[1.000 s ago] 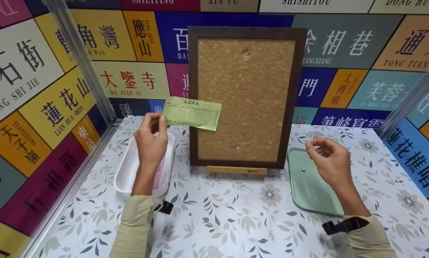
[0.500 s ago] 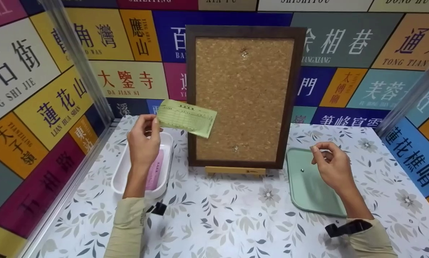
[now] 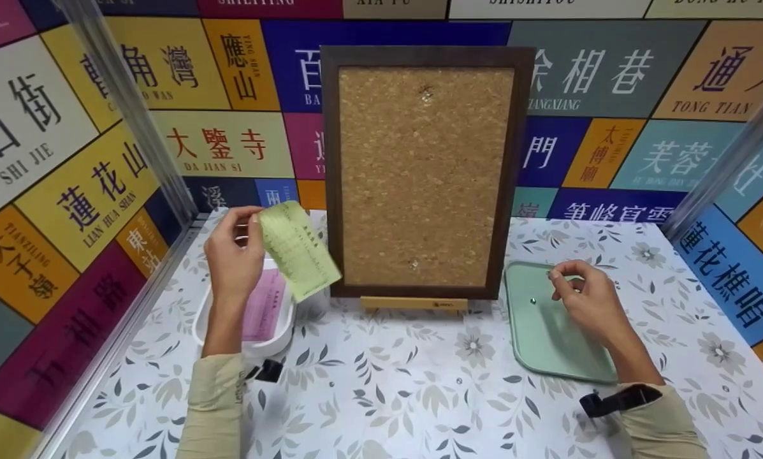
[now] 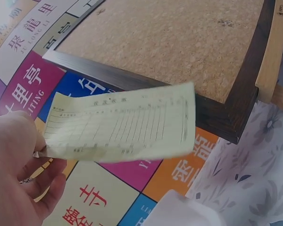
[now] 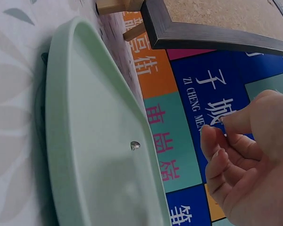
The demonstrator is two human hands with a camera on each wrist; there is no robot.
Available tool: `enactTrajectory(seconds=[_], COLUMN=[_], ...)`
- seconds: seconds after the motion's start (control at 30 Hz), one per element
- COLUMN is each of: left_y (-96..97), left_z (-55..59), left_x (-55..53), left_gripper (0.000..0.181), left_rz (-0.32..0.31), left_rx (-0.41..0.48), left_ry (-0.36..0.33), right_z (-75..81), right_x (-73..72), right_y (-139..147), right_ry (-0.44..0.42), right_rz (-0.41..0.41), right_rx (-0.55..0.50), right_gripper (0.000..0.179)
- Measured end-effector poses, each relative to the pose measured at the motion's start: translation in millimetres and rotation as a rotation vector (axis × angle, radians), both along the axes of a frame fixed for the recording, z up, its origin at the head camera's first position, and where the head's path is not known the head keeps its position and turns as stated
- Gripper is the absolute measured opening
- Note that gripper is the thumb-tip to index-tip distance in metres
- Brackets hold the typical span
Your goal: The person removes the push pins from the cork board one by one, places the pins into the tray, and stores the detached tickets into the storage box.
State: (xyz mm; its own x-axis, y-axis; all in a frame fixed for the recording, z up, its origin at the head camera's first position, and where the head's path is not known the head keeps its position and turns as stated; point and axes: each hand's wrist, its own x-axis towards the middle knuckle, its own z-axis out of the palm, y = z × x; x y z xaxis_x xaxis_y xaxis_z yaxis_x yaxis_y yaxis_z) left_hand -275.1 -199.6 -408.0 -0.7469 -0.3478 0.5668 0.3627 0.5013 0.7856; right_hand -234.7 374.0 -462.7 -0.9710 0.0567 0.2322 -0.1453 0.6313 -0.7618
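Note:
In the head view my left hand (image 3: 238, 255) pinches a pale green printed slip (image 3: 299, 250) by one end, and the slip hangs tilted down to the right, left of the corkboard (image 3: 422, 178). The left wrist view shows the slip (image 4: 120, 125) with ruled columns, its corner between thumb and fingers. My right hand (image 3: 588, 299) is raised over the green tray (image 3: 524, 347), thumb and forefinger together on a tiny shiny thing (image 5: 221, 120), mostly hidden by the fingertips. A small silvery piece (image 5: 135, 146) lies in the tray.
The dark-framed corkboard leans on a small wooden stand (image 3: 413, 303); shiny spots show near its top and bottom. A white tray (image 3: 282, 341) with a pink printed slip (image 3: 264, 306) sits under my left forearm. Panels with lettering (image 3: 225, 143) enclose the table.
My left hand has drawn the green slip left and down, off the corkboard's front, and the slip has swung to a steep tilt. My right hand has moved slightly lower over the green tray.

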Motion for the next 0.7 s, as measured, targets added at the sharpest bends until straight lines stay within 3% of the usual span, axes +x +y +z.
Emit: enactTrajectory(seconds=[0.37,0.7], left_y=[-3.4,-17.9], left_z=[-5.5,-12.7], left_x=[-1.4,-2.9], left_gripper=[0.020,0.020], left_rz=[-0.013,-0.022], left_rx=[-0.020,-0.159], left_ry=[-0.044,-0.203], right_z=[-6.7,-13.4], right_x=[-0.6,-2.9], right_y=[5.9,9.4], right_ry=[-0.154,-0.267], right_rz=[0.057,0.108], right_rx=[0.074,0.141], right_gripper=[0.031,0.025])
